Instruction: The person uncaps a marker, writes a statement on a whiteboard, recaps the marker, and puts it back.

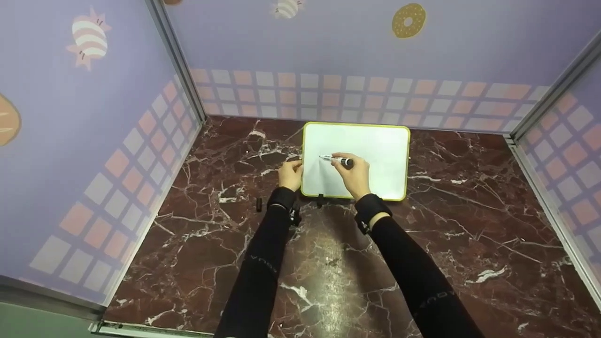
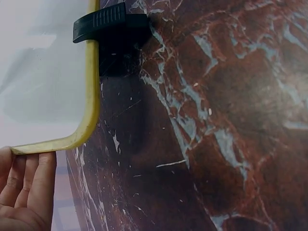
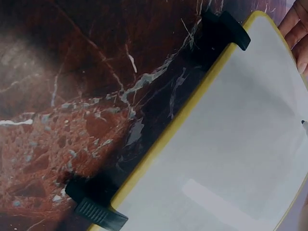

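A whiteboard point(image 1: 382, 162) with a yellow frame stands in front of me, borne by black clip-like feet point(image 2: 103, 21) at its lower edge. My left hand point(image 1: 290, 175) holds the board's left edge; in the left wrist view its fingers point(image 2: 42, 180) lie against the yellow frame. Between thumb and fingers my right hand point(image 1: 354, 173) pinches a white marker with a black end point(image 1: 327, 158). Its dark tip point(image 3: 303, 122) points left, at or close to the white surface; contact cannot be told. No clear marks show on the board.
A small black cylinder point(image 1: 258, 204), perhaps a cap, is on the dark red marbled tabletop point(image 1: 202, 263) left of my left wrist. Purple panels with checks point(image 1: 281, 94) close off the back and both sides. Another black foot point(image 3: 98, 211) juts out from the board's lower edge.
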A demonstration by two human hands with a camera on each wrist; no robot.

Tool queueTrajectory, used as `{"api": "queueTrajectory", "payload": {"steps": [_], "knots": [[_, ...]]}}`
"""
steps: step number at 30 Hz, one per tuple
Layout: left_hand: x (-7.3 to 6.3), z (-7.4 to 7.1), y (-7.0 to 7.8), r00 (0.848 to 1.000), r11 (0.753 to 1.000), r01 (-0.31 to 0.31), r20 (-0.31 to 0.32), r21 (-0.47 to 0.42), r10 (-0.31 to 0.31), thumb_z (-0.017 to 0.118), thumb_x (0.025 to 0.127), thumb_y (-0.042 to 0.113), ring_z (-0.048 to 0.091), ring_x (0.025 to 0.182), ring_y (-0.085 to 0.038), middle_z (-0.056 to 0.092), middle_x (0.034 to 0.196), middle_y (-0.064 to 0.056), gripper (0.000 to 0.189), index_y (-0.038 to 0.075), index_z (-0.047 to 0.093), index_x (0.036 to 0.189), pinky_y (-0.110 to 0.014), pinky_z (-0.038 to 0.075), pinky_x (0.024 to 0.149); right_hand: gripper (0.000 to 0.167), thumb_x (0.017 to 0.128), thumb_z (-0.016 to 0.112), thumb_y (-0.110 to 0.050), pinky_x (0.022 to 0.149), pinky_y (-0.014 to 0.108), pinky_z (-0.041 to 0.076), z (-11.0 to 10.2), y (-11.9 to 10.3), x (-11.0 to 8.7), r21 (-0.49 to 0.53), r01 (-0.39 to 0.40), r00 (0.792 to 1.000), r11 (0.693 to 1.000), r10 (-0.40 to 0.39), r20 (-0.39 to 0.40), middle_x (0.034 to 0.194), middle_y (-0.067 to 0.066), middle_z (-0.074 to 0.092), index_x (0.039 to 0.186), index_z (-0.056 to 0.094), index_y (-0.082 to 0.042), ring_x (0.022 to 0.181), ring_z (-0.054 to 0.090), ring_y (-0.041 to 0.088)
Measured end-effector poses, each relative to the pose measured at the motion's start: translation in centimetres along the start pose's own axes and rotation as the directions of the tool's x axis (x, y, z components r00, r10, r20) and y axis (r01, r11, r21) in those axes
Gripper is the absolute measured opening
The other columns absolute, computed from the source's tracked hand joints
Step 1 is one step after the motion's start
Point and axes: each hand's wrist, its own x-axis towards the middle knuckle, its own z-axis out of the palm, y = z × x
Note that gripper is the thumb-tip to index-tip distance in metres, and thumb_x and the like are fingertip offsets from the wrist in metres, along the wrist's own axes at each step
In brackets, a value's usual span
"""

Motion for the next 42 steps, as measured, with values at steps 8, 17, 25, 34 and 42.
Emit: {"api": "queueTrajectory", "payload": {"steps": [8, 17, 25, 34, 42], "knots": [[-0.1, 0.4, 0.2, 0.999, 1.0, 0.004, -0.044, -0.012, -0.005, 0.063, 0.095, 0.008, 0.069, 0.105, -0.031, 0.074, 0.11, -0.018, 0.025, 0.002, 0.072, 0.118, -0.04, 0.054, 0.094, 0.02, 0.091, 0.072, -0.014, 0.054, 0.021, 0.031, 0.6, -0.3, 0.3, -0.02, 0.016, 1.0, 1.0, -0.016, 0.007, 0.076, 0.014, 0.069, 0.109, 0.077, -0.01, 0.055, 0.038, 0.009], [-0.3, 0.8, 0.4, 0.999, 1.0, -0.008, -0.052, -0.005, 0.008, 0.064, 0.094, 0.006, 0.069, 0.105, -0.032, 0.074, 0.11, -0.016, 0.024, 0.003, 0.073, 0.116, -0.04, 0.054, 0.094, 0.019, 0.091, 0.072, -0.015, 0.056, 0.021, 0.033, 0.6, 0.2, 0.5, -0.061, 0.04, 0.999, 0.997, -0.041, -0.01, 0.074, 0.007, 0.064, 0.108, 0.077, -0.008, 0.058, 0.041, 0.011], [-0.4, 0.5, 0.8, 0.999, 1.0, -0.001, -0.048, 0.011, 0.001, 0.063, 0.095, 0.008, 0.07, 0.105, -0.031, 0.074, 0.11, -0.016, 0.025, 0.005, 0.072, 0.118, -0.039, 0.054, 0.095, 0.019, 0.094, 0.068, -0.014, 0.056, 0.02, 0.039, 0.8, -0.1, 0.2, -0.057, 0.035, 0.999, 0.998, -0.032, 0.044, 0.084, 0.016, 0.076, 0.106, 0.075, -0.001, 0.063, 0.066, 0.028], [-0.4, 0.2, 0.6, 0.998, 1.0, 0.007, -0.07, 0.024, -0.005, 0.065, 0.094, 0.008, 0.07, 0.102, -0.03, 0.075, 0.107, -0.015, 0.024, 0.005, 0.074, 0.116, -0.038, 0.054, 0.093, 0.017, 0.094, 0.067, -0.014, 0.063, 0.025, 0.051, 1.0, -0.5, -0.5, -0.072, 0.029, 0.996, 0.997, -0.023, 0.084, 0.081, 0.016, 0.076, 0.1, 0.075, 0.0, 0.074, 0.074, 0.03], [-0.5, 0.2, 0.3, 0.998, 1.0, 0.028, -0.056, 0.01, -0.028, 0.064, 0.095, 0.009, 0.07, 0.103, -0.03, 0.075, 0.109, -0.015, 0.025, 0.005, 0.073, 0.118, -0.039, 0.054, 0.093, 0.017, 0.093, 0.068, -0.014, 0.067, 0.024, 0.051, 1.3, -0.4, -0.5, -0.033, 0.028, 1.0, 0.999, -0.028, -0.002, 0.085, 0.015, 0.077, 0.103, 0.076, -0.003, 0.076, 0.074, 0.029]]}}
